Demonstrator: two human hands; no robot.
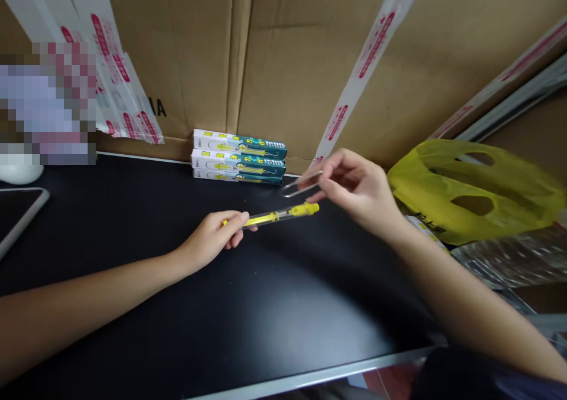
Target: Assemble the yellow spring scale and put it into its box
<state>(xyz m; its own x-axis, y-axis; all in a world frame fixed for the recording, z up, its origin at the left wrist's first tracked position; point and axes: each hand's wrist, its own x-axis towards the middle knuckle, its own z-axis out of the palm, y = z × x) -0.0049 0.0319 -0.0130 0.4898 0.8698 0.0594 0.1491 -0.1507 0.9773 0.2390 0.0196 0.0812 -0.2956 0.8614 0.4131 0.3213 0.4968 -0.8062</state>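
Over the black table, my left hand (pixel 219 234) is wrapped round the near end of a clear tube with yellow parts (pixel 286 214). The tube points right, its yellow cap end close beneath my right hand (pixel 348 187). Between the thumb and fingers of my right hand is a thin, shiny tweezer-like piece (pixel 295 188), held a little above the tube. Behind them, a stack of small white and green boxes (pixel 239 165) printed with a yellow tube stands by the cardboard.
Large taped cardboard (pixel 283 63) rises behind the black table (pixel 177 329). On the right lie a yellow plastic bag (pixel 425 181) and clear plastic packaging (pixel 509 261). A white rounded object (pixel 21 169) and a light-edged dark device (pixel 18 217) are at the left.
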